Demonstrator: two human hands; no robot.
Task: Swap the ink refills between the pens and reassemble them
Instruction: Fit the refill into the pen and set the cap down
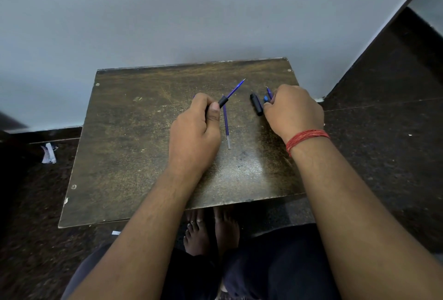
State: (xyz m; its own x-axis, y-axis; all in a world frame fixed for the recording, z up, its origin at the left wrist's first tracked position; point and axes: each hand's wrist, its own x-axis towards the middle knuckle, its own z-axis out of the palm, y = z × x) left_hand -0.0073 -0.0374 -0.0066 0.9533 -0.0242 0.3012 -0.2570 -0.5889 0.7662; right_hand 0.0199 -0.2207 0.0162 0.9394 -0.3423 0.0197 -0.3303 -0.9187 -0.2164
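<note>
The table [134, 146] is dark brown, mottled with ochre scratches. A blue ink refill [226, 122] ends in a clear tail. A black pen cap [256, 104] lies there. The wrist thread [306, 137] is red. The wall [167, 12] is pale grey; the floor [383, 132] is speckled black.

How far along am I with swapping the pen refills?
Partway. Done: the pens are apart, with one loose refill lying on the table. In hand: the left hand holds a black barrel with a blue refill sticking out of it, while the right hand pinches small blue parts beside a black cap. Left: fitting the loose refill and closing both pens.
</note>
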